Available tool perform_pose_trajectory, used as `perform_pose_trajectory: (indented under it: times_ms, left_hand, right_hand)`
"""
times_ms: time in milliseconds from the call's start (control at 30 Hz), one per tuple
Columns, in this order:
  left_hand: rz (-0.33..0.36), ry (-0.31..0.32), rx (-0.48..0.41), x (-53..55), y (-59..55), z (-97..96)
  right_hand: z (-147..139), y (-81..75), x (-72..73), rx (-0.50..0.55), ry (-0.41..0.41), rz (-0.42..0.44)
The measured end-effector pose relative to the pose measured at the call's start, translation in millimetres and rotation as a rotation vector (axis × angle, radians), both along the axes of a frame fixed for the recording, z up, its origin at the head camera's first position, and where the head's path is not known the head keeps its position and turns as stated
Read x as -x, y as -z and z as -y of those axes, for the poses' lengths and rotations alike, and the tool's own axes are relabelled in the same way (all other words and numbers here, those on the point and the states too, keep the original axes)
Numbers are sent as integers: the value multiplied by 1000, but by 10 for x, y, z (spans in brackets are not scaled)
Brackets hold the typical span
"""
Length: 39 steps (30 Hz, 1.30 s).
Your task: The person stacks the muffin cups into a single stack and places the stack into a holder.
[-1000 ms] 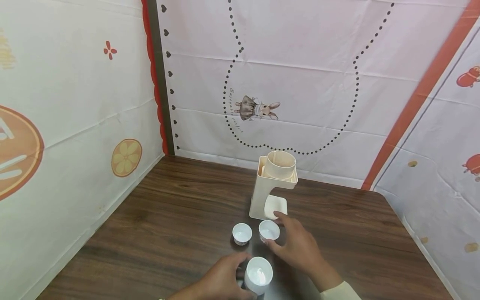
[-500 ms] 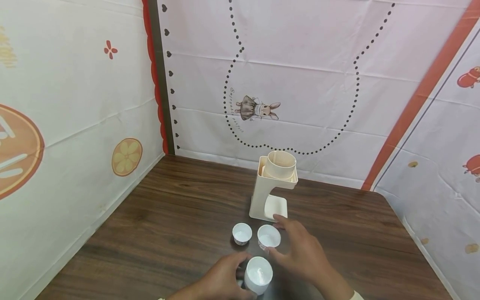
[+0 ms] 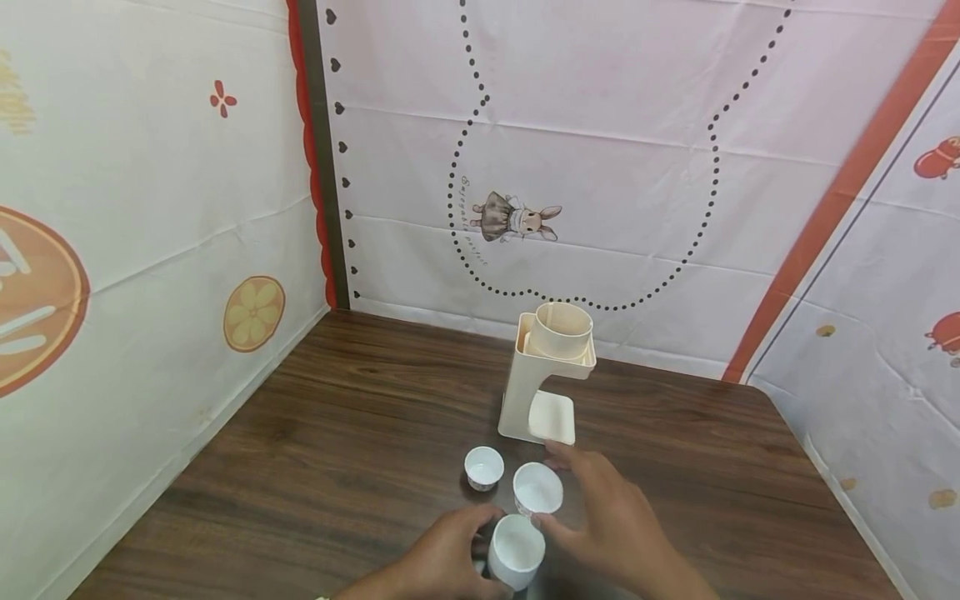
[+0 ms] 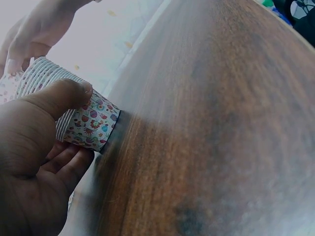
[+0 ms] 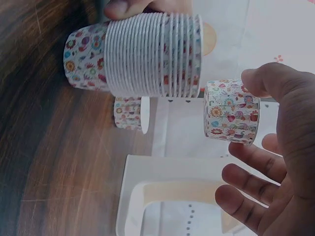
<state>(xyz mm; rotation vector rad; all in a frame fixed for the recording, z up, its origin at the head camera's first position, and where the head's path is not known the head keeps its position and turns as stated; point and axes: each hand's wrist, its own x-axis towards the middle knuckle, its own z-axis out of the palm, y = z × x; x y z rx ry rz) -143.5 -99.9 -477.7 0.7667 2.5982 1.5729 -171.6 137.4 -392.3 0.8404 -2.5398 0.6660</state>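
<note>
My left hand (image 3: 446,554) grips a tall stack of nested paper baking cups (image 5: 140,54), white inside with a colourful flower print outside. Its thumb and fingers wrap the stack's sides, as the left wrist view shows. Between the thumb and fingertips of my right hand (image 3: 611,521) is a single paper baking cup (image 5: 231,112) of the same print. This cup is up near the stack's open end, overlapping its far rim in the head view. One more baking cup (image 3: 483,468) stands upright on the table, left of the held single cup.
Behind the cups stands a cream plastic stand (image 3: 521,392) with a round tube (image 3: 562,329) on top and a flat base plate (image 3: 552,414). Printed cloth walls (image 3: 600,167) border the dark wooden table (image 3: 360,417) at the back and sides.
My right hand has drawn the single cup back toward me, from beside the standing cup to the stack's rim. My left hand and the stack have stayed put.
</note>
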Motion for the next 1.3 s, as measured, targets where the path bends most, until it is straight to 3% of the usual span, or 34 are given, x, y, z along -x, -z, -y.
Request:
perform_pose_trajectory:
  times_ms: [267, 533, 833, 1067, 1300]
  left_hand:
    - [45, 16, -73, -14, 14, -12]
    - [88, 29, -106, -8, 16, -21]
    - [-8, 32, -73, -20, 35, -21]
    - [26, 21, -68, -15, 32, -9]
    - [5, 18, -47, -10, 31, -8]
  right_hand:
    - [-8, -20, -62, 2, -97, -75]
    - [-17, -27, -138, -17, -140, -15]
    - [6, -20, -190, -47, -147, 53]
    - [11, -25, -199, -77, -128, 136]
    - [-10, -10, -137, -85, -111, 84]
